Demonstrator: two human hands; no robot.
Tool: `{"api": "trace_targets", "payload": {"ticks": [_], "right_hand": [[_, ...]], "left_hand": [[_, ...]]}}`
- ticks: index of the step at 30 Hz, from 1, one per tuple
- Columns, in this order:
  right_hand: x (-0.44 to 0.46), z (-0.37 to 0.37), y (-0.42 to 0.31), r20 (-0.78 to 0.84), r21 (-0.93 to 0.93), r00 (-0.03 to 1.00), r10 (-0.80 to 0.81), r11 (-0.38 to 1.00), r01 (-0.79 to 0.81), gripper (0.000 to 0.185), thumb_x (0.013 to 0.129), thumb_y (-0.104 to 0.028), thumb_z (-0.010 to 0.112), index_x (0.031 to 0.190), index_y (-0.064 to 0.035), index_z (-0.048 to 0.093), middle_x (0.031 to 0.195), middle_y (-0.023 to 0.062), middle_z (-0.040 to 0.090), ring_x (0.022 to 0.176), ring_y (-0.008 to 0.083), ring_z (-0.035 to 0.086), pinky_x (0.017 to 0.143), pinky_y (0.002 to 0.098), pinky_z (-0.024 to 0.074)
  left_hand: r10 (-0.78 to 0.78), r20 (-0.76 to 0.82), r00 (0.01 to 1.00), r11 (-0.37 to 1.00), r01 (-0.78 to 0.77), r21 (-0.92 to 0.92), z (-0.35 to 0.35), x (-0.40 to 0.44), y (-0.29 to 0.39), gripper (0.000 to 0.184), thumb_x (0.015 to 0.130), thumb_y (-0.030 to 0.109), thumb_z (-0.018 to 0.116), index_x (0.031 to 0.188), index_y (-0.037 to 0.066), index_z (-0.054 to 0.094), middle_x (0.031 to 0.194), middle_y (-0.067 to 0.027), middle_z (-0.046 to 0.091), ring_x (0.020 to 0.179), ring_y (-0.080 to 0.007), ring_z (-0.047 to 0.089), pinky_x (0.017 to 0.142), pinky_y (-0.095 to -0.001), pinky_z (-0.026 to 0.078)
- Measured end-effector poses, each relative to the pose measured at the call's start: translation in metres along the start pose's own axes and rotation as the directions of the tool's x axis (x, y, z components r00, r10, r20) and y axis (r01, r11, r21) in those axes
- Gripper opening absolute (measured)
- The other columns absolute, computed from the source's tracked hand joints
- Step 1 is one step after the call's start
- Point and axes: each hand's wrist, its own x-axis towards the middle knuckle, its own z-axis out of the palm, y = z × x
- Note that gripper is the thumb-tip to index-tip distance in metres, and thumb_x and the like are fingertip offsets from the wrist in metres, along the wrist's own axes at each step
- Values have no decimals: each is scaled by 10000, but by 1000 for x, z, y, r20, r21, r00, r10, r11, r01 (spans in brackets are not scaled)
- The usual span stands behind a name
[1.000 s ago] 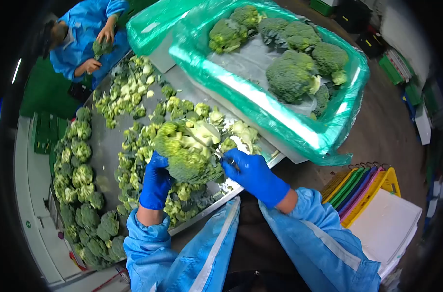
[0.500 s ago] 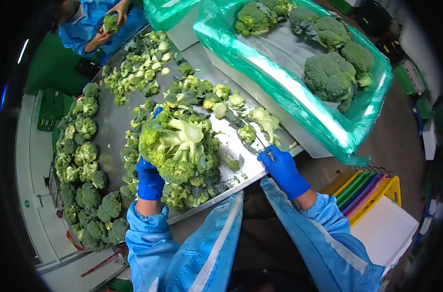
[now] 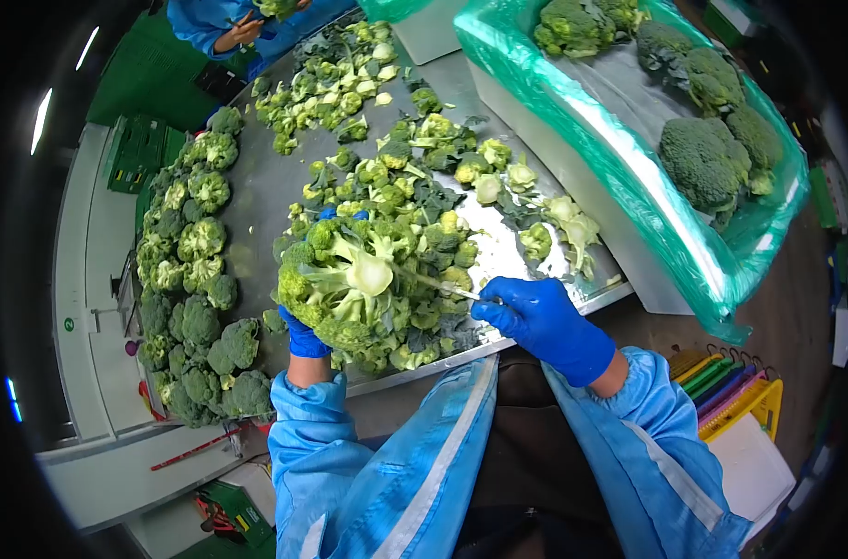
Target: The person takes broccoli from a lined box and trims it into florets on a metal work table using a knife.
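Note:
My left hand (image 3: pixel 303 336), in a blue glove, is wrapped around a broccoli head (image 3: pixel 368 272) turned with its cut stem up toward me. Most of the fingers are hidden behind the florets. My right hand (image 3: pixel 547 328), also gloved in blue, grips a small knife (image 3: pixel 450 287). The blade points left, and its tip end reaches the broccoli beside the stem; whether it touches cannot be made out. Under and around the held head, trimmed florets and leaves (image 3: pixel 396 200) lie piled on the metal table (image 3: pixel 264 191).
A crate lined with green plastic (image 3: pixel 620 158) holds several large broccoli heads (image 3: pixel 705 160) at the right. More heads (image 3: pixel 200 321) line the table's left edge. Across the table, a person's hand (image 3: pixel 239 34) is near another broccoli. Coloured racks (image 3: pixel 722 387) stand low at the right.
My right hand has brought the knife up from the tabletop to the broccoli's stem. The held head has tilted so its cut stem faces me. The whole view has shifted.

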Motion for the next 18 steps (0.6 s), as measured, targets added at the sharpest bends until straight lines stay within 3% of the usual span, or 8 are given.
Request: {"api": "trace_targets", "payload": {"ticks": [1,4,6,9,12,14,16,18], "right_hand": [[5,4,3,12,-66,999,-40,997,40,249,872,-301,628,857,-53,641,710,112,620,591,244,615,542,314,463],[21,-1,-6,51,-80,986,-156,984,159,254,864,-315,632,839,-62,633,684,108,609,585,283,601,521,341,458],[31,2,-6,87,-136,978,-189,970,200,242,859,-322,627,832,-81,633,659,107,587,566,295,585,499,362,445],[44,13,3,163,-328,970,-178,918,224,263,888,-334,580,787,-94,618,627,119,565,529,298,567,482,368,444],[47,18,79,122,-646,978,-168,735,207,287,901,-346,555,774,-97,621,606,123,567,518,298,573,480,381,448],[45,2,79,183,-645,981,70,761,66,226,869,-210,557,1072,-250,647,724,31,598,551,213,589,445,339,452],[50,7,33,154,-490,942,-297,805,334,186,863,-214,572,1022,-229,667,712,31,587,532,212,578,445,339,446],[69,24,20,80,-372,916,-393,841,393,178,864,-321,595,799,-172,668,590,56,537,475,240,552,442,360,433]], "left_hand": [[-50,159,986,984,77,-163,-1,-2,0,658,867,506,468,1362,80,396,1320,-158,473,1148,-342,504,978,-488,428],[-155,-197,968,987,159,3,10,-15,21,588,867,454,478,1301,56,458,1228,-159,535,1065,-335,554,923,-470,470],[-118,-47,992,982,124,144,7,-19,29,527,858,316,485,1266,-18,475,1226,-163,540,1076,-302,557,933,-413,462],[-28,-268,963,817,177,549,68,-11,26,729,779,526,569,1310,39,455,1201,-157,565,1048,-318,580,890,-449,498],[52,-327,944,488,261,833,64,-24,40,594,781,339,553,1278,20,489,1176,-167,582,1022,-300,601,893,-414,512],[-129,-452,883,879,313,359,89,-28,49,662,717,154,528,1341,-27,405,1269,-158,522,1110,-274,550,951,-379,457],[-190,-625,757,898,392,201,68,-31,60,487,751,132,533,1224,16,531,1068,-111,617,900,-231,623,821,-356,520],[-135,-637,759,880,388,276,70,-25,63,478,757,147,543,1219,26,543,1038,-81,634,895,-206,626,799,-339,523]]}}
